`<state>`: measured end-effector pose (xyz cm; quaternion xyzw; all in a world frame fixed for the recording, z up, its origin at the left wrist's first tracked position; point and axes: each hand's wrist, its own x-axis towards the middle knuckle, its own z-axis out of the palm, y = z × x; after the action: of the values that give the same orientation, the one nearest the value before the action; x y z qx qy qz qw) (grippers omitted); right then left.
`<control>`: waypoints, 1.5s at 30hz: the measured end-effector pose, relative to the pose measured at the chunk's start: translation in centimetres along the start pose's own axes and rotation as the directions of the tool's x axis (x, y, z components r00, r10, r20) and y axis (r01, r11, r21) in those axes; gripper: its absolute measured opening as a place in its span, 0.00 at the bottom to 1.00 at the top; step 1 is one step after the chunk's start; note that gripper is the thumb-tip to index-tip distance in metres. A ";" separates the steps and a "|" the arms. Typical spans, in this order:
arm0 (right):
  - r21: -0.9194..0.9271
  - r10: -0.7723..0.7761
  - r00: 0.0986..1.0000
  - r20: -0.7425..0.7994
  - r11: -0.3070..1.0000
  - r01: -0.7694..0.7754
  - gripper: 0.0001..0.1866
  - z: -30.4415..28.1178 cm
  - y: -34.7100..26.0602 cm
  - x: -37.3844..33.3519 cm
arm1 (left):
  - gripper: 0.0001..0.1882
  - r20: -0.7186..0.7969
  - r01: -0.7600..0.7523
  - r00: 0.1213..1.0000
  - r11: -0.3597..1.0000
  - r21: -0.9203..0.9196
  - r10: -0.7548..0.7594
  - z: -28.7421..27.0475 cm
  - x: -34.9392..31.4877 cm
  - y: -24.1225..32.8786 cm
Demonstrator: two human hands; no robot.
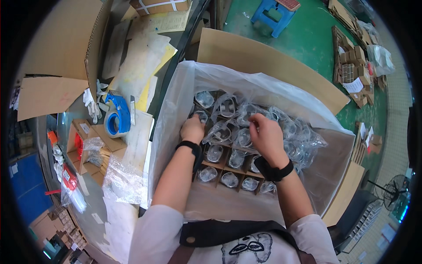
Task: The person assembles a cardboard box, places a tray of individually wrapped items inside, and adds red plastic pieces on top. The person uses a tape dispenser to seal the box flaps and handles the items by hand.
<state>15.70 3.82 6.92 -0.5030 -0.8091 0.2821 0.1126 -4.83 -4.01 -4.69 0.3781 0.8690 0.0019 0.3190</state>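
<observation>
A large carton lined with a translucent plastic sheet (176, 92) stands before me. Inside it, cardboard dividers (225, 155) form cells that hold metal parts in clear bags, such as one bagged part (208, 174) in the near row. At the left side of the cells my left hand (192, 130) is closed around a bagged metal part (201, 116). My right hand (267, 134) has its fingers curled together over the bagged parts near the middle; what they pinch is hidden. More bagged parts (292, 132) lie loosely heaped to its right.
On the bench at left lie a blue tape dispenser (117, 113), a utility knife (132, 110), papers (140, 57), bubble wrap (125, 180) and a small open box (79, 145). A blue stool (270, 15) stands beyond the carton; a fan (393, 190) is at right.
</observation>
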 end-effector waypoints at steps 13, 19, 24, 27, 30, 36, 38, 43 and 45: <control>-0.176 -0.445 0.712 0.543 0.769 0.614 0.09 14.0 -6.4 7.8 | 0.15 -0.383 -0.335 0.908 0.847 -0.412 0.172 -1.5 -5.0 -1.3; -0.245 -0.217 0.745 0.631 0.856 0.456 0.10 10.4 -7.2 10.2 | 0.18 -0.173 -0.176 0.976 0.944 -0.279 0.131 0.0 -3.7 -2.1; -0.270 -0.291 0.817 0.498 0.843 0.465 0.09 11.0 -6.4 10.3 | 0.10 -0.423 -0.171 0.905 0.942 -0.290 0.034 4.7 0.1 -3.8; -0.262 -0.342 0.856 0.387 0.850 0.457 0.09 11.4 -5.7 9.8 | 0.10 -0.529 -0.259 0.840 0.946 -0.194 0.122 3.0 -1.8 -3.4; -0.033 -0.415 0.620 0.666 0.814 0.581 0.08 10.5 -6.2 8.8 | 0.12 -0.392 -0.252 0.916 0.642 -0.725 -0.083 1.6 -3.5 -2.3; -0.178 -0.386 0.684 0.619 0.779 0.601 0.07 15.5 -5.0 7.1 | 0.11 -0.368 -0.284 0.925 0.822 -0.494 0.098 0.0 -4.5 -2.2; -0.250 -0.303 0.703 0.644 0.785 0.567 0.07 14.9 -5.6 7.4 | 0.10 -0.302 -0.311 0.933 0.861 -0.401 0.196 -2.4 -6.2 -1.3; -0.196 -0.579 0.606 0.546 0.615 0.764 0.04 12.1 -4.2 6.7 | 0.20 -0.322 -0.498 0.861 0.783 -0.372 0.394 -2.6 -6.2 -2.3; -0.201 -0.650 0.577 0.495 0.560 0.804 0.04 10.1 -4.2 6.5 | 0.23 -0.293 -0.541 0.834 0.796 -0.270 0.467 -1.6 -5.6 -2.9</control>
<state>4.82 4.69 0.43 -0.0648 -0.9897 0.1220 -0.0382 -4.74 -9.44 -1.05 0.5332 0.7507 0.2782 0.2733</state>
